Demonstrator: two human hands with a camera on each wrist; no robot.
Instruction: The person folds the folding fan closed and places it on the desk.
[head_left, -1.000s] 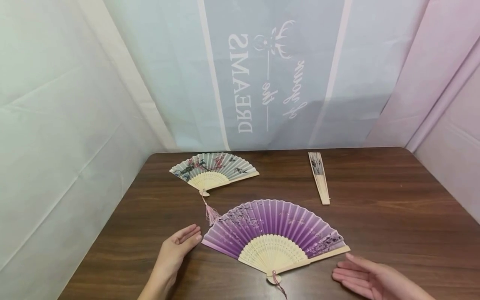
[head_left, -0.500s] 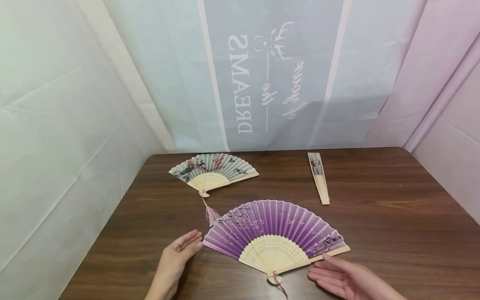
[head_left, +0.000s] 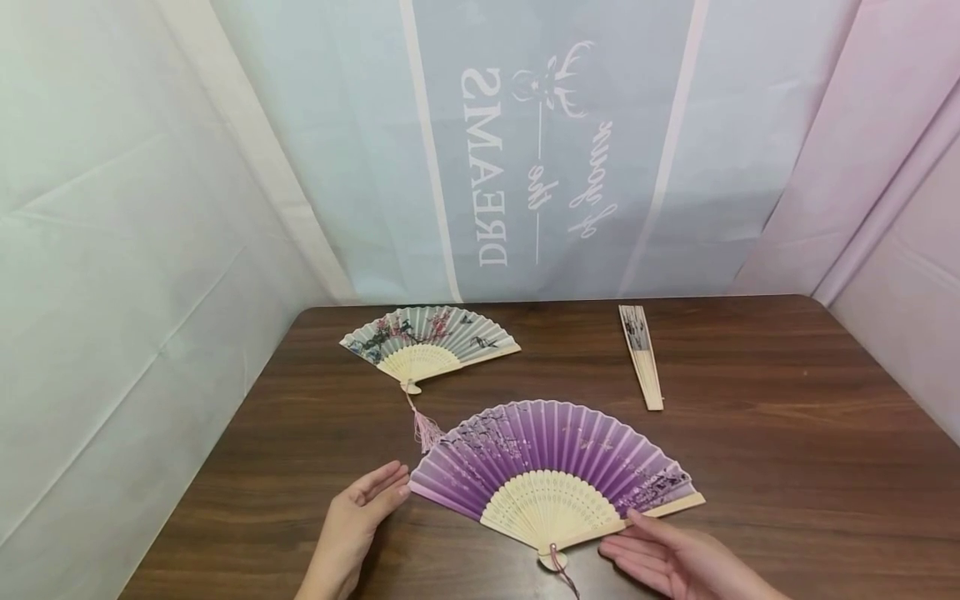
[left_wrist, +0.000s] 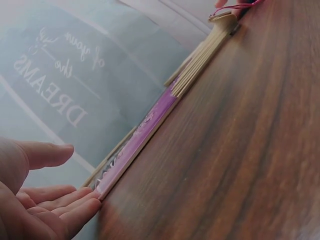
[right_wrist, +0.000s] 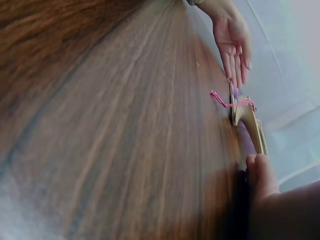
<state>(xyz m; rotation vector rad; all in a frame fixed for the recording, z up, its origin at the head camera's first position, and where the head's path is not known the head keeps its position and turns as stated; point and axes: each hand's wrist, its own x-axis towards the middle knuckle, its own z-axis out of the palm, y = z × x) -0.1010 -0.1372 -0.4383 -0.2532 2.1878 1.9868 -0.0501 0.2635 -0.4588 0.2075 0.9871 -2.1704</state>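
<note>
The purple fan lies spread on the tabletop between both hands. The left hand has straight fingers, their tips touching the fan's left end; the left wrist view resolves the gap between these and the raised thumb, and shows the pleats edge-on. The right hand has nearly straight fingers, its thumb at the near guard stick; whether it grips cannot be told. The right wrist view displays the pink cord at the pivot. Only the head view includes the grey fan and the folded fan, both farther back.
</note>
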